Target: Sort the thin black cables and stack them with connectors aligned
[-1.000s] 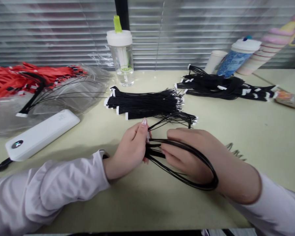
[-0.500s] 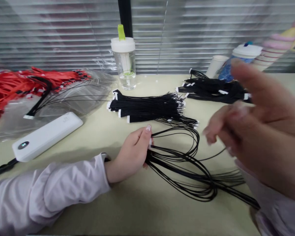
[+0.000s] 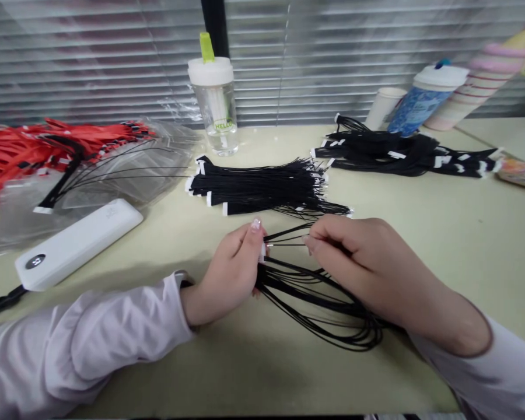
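My left hand (image 3: 234, 271) is closed on a white connector (image 3: 262, 252) with a bundle of thin black wires (image 3: 324, 318) looping out to the right. My right hand (image 3: 367, 262) pinches a single black wire (image 3: 286, 245) between thumb and forefinger, its tip pointing left at the connector's face. Whether that tip has entered the connector I cannot tell. The far ends of the loops pass behind my right hand. Just beyond my hands lies a stack of black wire harnesses (image 3: 254, 188) with white connectors along its left side.
At the left are red ribbon cables (image 3: 13, 157) on clear plastic bags (image 3: 126, 181), and a white power bank (image 3: 81, 242). A clear drinking bottle (image 3: 219, 111) stands at the back. More black harnesses (image 3: 376, 153), a blue cup (image 3: 424, 105) and a small packet (image 3: 518, 172) are at the right.
My right hand has come down and left from the right side, and now pinches a wire near the connector. My left hand keeps its hold. The view has shifted slightly.
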A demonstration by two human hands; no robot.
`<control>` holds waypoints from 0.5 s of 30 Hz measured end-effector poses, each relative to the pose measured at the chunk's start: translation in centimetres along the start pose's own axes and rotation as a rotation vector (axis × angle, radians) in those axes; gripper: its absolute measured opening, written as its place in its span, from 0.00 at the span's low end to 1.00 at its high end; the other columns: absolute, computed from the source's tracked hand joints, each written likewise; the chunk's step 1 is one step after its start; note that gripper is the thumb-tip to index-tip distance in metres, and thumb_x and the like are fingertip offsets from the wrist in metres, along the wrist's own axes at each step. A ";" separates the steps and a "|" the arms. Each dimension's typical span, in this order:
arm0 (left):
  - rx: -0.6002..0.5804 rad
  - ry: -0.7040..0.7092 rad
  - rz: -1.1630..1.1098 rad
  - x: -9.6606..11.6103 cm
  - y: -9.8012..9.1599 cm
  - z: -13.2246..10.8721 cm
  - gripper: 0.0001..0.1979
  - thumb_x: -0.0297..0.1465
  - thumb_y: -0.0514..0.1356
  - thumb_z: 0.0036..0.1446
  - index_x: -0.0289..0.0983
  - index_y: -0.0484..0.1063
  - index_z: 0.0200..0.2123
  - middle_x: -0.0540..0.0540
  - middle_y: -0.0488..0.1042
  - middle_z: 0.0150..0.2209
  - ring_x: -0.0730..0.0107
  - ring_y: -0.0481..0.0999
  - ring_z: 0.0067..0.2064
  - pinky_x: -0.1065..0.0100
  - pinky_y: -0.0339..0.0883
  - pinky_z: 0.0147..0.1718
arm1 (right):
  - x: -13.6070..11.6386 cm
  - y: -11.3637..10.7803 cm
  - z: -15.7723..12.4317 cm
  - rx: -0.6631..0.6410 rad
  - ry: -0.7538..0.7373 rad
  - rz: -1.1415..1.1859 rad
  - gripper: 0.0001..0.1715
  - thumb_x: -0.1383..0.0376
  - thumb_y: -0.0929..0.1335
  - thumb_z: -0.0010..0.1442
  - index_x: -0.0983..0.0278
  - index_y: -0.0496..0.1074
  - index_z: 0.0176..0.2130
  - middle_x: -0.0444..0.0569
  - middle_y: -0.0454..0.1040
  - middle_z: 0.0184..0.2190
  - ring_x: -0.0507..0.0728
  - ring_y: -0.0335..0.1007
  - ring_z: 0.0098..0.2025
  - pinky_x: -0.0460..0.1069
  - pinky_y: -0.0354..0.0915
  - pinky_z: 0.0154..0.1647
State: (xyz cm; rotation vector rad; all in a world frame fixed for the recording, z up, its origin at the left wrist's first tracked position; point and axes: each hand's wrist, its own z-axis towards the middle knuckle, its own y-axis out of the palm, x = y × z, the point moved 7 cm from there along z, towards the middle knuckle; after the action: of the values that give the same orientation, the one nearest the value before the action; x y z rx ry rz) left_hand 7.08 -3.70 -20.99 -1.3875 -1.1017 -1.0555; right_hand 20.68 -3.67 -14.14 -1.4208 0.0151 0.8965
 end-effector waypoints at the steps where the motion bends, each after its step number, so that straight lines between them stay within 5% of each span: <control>1: -0.002 -0.001 -0.002 0.0 0.0 0.0 0.22 0.48 0.43 0.57 0.36 0.59 0.25 0.55 0.57 0.18 0.82 0.59 0.13 0.79 0.58 0.07 | 0.0 0.0 0.1 0.002 -0.002 0.001 0.08 0.69 0.61 0.55 0.64 0.63 0.25 0.37 0.63 0.18 0.44 0.54 0.20 0.42 0.51 0.24; 15: -0.032 0.019 0.031 0.3 0.3 0.0 0.22 0.47 0.43 0.58 0.35 0.58 0.23 0.55 0.57 0.16 0.82 0.60 0.12 0.80 0.57 0.08 | -0.4 0.2 0.3 0.035 -0.070 -0.089 0.06 0.70 0.62 0.54 0.65 0.64 0.25 0.38 0.62 0.18 0.45 0.53 0.20 0.43 0.50 0.24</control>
State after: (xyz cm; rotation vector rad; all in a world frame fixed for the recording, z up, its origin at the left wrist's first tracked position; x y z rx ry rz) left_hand 7.39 -3.72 -20.76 -1.4130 -1.0501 -1.0658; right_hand 20.13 -3.69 -14.07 -1.3468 -0.0844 0.8681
